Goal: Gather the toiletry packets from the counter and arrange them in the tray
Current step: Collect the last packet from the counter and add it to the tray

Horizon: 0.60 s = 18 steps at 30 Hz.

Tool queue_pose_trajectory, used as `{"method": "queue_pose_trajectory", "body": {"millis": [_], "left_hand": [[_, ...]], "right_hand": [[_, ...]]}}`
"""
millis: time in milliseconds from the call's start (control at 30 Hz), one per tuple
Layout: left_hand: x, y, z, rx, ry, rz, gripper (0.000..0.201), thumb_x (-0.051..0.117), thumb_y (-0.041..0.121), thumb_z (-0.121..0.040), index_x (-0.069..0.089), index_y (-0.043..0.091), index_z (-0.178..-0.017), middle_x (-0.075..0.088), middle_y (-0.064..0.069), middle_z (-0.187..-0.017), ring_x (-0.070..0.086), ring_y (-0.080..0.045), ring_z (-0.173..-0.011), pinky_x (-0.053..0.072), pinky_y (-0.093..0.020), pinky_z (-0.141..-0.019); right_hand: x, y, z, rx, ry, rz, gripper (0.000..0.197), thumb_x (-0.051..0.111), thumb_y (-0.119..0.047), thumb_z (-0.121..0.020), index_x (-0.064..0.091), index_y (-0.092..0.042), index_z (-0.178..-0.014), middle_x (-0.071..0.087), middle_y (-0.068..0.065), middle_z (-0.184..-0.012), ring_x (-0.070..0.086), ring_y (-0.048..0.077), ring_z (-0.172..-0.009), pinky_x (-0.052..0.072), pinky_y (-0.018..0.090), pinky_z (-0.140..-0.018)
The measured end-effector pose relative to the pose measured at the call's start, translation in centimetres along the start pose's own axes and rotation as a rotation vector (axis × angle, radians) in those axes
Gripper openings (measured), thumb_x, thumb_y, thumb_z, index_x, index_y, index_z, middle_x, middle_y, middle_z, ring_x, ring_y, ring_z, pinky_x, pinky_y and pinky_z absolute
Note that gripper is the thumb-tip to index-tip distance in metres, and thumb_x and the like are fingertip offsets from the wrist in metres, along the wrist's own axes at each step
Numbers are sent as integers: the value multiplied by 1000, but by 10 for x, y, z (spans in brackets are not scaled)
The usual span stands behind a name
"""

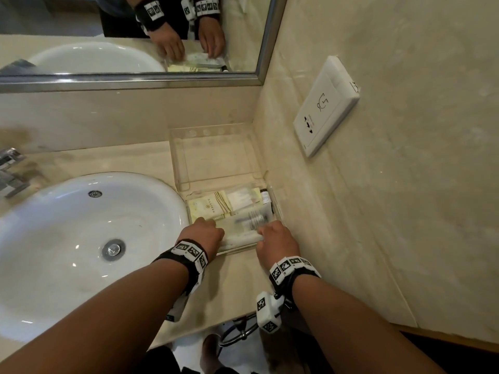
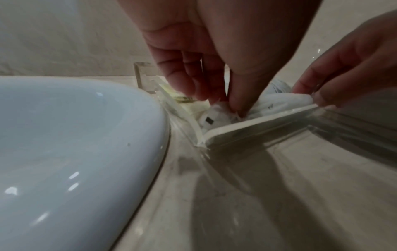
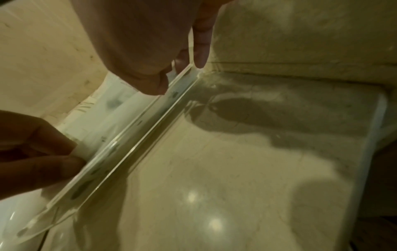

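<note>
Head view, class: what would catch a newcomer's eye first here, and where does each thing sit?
Both hands meet at the near end of the clear tray in the counter's corner: the left hand and right hand each pinch an end of a long white packet. Pale yellow packets lie just behind it in the tray. The white sink fills the left.

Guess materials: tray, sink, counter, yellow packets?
Tray: clear acrylic by the look; the counter shows through its thick glossy walls.
Sink: white glazed ceramic, probably; sharp highlights.
Counter: beige polished stone or a look-alike; faint veining, lamp reflections.
Yellow packets: matte paper, apparently; printed logo, flat folds.
</note>
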<state>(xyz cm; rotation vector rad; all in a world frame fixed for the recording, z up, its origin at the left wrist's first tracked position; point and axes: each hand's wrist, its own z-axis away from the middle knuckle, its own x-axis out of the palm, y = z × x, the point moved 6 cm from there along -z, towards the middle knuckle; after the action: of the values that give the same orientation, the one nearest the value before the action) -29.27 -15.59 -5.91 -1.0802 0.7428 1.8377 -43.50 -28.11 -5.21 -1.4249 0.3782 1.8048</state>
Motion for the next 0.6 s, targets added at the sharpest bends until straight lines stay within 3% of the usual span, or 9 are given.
{"method": "queue_pose_trajectory", "body": {"millis": [133,233,300,433,600], "left_hand": [[2,0,0,-35,-23,93,17,51,24,-93,59,18,-107,59,-3,-102,60,-25,-93,46,-33,-68],[-9,0,2,-15,23,174,30,49,42,-92,56,22,-114,59,0,-111,60,-23,-100,51,-35,-77],[-18,3,2,19,93,220,37,51,46,-90,56,25,-120,55,1,-117,57,-22,-105,52,-36,-79],[-20,22,-5,82,90,292,53,56,37,-91,41,28,-142,38,-2,-141,56,-25,-114,53,-39,-89],[-6,39,-13,89,-1,252,57,49,25,-94,31,25,-149,14,-1,-160,42,-32,-132,46,-42,-102]], "right_hand": [[-3,-1,-2,-7,12,33,37,53,-22,-88,67,-27,-122,55,0,-124,52,23,-111,48,35,-91],[-14,-7,-1,-57,166,-2,34,58,-21,-80,69,-24,-112,57,1,-118,53,25,-104,49,37,-86],[-19,-13,-3,-97,236,-34,38,61,-20,-76,67,-23,-113,56,2,-123,52,26,-106,50,39,-87],[-11,-25,-13,-164,92,15,51,57,-23,-84,56,-30,-135,36,3,-156,36,27,-137,39,43,-109],[3,-14,-9,-130,-40,76,55,47,-34,-96,39,-31,-150,15,3,-165,16,25,-150,26,44,-120]]}}
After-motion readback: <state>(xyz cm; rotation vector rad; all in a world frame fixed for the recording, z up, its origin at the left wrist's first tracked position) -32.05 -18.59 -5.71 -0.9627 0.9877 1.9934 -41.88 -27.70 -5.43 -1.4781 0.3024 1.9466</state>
